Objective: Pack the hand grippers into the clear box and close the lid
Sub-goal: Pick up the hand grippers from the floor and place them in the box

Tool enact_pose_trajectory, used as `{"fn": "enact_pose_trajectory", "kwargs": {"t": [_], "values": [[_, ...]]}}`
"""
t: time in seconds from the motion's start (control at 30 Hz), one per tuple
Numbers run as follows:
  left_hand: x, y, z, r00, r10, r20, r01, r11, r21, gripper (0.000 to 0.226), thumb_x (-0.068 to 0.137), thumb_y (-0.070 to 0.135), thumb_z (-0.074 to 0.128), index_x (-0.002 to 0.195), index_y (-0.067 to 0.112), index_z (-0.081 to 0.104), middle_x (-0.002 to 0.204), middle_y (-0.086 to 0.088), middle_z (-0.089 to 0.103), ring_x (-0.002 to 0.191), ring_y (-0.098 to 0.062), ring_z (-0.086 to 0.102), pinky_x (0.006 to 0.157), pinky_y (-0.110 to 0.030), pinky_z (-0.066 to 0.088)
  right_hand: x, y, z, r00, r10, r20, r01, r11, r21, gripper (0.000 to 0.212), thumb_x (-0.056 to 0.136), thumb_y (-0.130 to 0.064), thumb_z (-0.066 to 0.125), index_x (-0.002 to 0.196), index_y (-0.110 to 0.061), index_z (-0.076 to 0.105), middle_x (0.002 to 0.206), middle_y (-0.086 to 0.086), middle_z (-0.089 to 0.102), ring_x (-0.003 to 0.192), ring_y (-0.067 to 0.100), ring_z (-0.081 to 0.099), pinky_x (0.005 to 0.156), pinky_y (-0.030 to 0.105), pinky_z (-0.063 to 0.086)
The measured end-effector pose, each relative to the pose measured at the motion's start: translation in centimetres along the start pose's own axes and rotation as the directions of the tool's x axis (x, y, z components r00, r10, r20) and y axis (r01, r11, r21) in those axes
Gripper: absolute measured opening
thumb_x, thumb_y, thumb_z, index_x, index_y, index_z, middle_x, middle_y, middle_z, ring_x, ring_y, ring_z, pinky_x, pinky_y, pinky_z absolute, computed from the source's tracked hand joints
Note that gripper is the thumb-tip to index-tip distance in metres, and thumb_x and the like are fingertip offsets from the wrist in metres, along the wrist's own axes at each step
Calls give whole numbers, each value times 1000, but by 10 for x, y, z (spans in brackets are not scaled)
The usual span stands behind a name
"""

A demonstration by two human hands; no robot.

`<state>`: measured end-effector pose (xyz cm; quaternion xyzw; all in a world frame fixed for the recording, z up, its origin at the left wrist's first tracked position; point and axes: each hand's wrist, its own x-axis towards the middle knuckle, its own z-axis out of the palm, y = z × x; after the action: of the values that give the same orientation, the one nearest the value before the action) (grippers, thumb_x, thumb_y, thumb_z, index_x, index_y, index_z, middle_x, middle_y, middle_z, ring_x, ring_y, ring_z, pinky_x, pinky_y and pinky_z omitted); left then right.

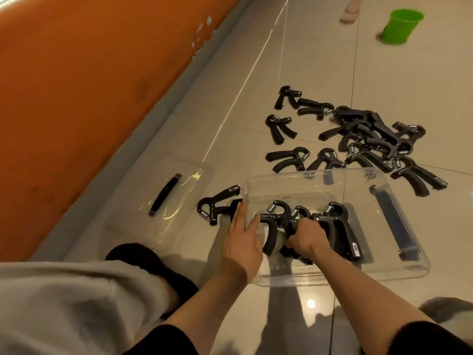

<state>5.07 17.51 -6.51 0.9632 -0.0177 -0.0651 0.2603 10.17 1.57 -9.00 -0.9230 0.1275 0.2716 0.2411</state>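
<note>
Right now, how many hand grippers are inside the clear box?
3 can be seen in the clear box: one at left, one in the middle gripped by the right hand, one at right. More may be hidden.

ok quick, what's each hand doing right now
left hand: open, fingers resting on the clear box rim
right hand: holding a hand gripper inside the box

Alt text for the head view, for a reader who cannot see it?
A person's right hand sets a hand gripper into a clear box on a tiled floor while the left hand steadies its rim. More grippers lie beyond; the lid sits left.
</note>
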Motion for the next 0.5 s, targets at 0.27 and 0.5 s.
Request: {"fn": "enact_pose_trajectory", "kwargs": {"t": [0.27,0.5], "values": [[2,-17,11,987,157,-42,-161,979,-126,74,95,17,39,147,25,-12,157,12,-17,146,-2,-11,122,-35,15,4,7,7,986,34,163,-52,993,107,22,78,-13,70,95,1,67,95,16,68,88,30,66,79,37,57],[4,-18,20,966,214,-145,-226,972,-67,65,94,14,35,149,8,2,157,2,-6,148,-17,5,119,-39,23,12,6,8,980,43,195,-76,983,164,29,77,-9,73,104,0,66,98,17,68,88,31,67,79,42,58]]}}
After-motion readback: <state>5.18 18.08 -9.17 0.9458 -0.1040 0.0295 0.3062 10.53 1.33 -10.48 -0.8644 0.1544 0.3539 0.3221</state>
